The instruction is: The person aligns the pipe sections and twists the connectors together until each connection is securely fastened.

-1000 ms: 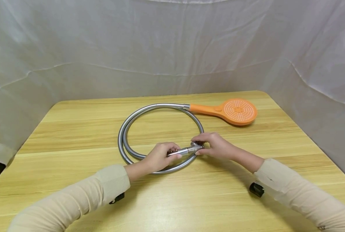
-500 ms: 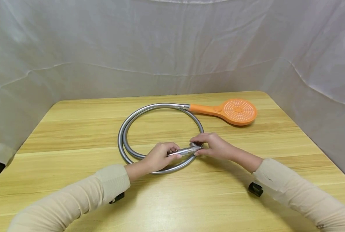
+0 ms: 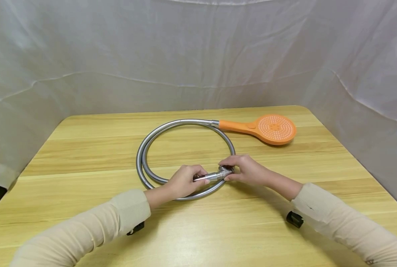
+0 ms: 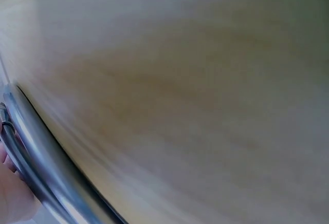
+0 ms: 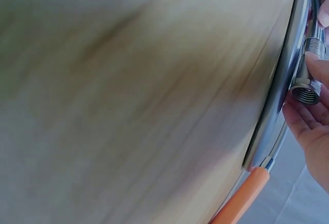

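Observation:
A grey metal shower hose [image 3: 139,160] lies coiled in a loop on the wooden table. One end joins an orange shower head [image 3: 275,129] at the back right. My left hand [image 3: 181,183] pinches the hose's other end, by its chrome sleeve [image 3: 212,177]. With thumb and fingers, my right hand [image 3: 251,171] grips a short metal fitting [image 3: 224,171] in line with that sleeve. In the right wrist view the fitting's open mouth [image 5: 306,94] shows inner threads. The left wrist view catches only hose [image 4: 49,157] and part of the hand.
Wooden tabletop [image 3: 91,148] runs around the coil on every side. Pale grey fabric [image 3: 198,55] hangs behind the table and along both sides. Black wrist devices [image 3: 295,219] sit under the sleeves.
My right fingers and the fitting have shifted slightly left, and the fitting sits at a slightly different angle. The left hand, hose coil and shower head stay nearly still.

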Tool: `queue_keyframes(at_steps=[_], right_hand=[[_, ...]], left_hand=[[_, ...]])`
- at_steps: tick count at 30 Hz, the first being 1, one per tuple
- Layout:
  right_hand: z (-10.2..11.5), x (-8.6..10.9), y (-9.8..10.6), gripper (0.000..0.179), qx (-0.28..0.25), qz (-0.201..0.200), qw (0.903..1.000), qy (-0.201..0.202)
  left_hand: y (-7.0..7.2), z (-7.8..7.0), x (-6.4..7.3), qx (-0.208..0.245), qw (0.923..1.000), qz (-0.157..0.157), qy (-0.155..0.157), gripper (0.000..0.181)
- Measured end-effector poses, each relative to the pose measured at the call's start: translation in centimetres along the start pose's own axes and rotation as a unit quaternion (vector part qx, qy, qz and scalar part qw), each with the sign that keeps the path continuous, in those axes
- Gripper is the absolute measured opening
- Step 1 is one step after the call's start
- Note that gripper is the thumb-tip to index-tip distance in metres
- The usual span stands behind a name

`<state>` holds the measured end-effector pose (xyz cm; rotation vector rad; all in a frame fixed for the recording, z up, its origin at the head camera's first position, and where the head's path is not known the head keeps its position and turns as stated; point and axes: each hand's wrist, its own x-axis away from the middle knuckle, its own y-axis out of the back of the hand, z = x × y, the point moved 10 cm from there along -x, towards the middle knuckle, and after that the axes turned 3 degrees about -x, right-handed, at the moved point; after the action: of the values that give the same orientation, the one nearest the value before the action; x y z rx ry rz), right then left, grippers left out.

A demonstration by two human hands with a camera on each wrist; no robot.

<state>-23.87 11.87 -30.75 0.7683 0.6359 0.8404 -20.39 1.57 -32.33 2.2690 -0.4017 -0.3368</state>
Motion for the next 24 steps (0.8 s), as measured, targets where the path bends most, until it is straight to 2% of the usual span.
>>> queue_keyframes(at_steps=[11,24], right_hand=[[0.04,0.09,0.04,0.04,-0.005,-0.004,0.9999,-0.012],[0.24,0.13,0.18,0.04,-0.008,-0.011,0.9999,-0.006]], left_hand=[[0.07,0.02,-0.07,0.011,0.9999,-0.001,0.008,0.013],[0.17,-0.03,-0.03,0.007,0.9997,-0.001,0.025,0.013]])
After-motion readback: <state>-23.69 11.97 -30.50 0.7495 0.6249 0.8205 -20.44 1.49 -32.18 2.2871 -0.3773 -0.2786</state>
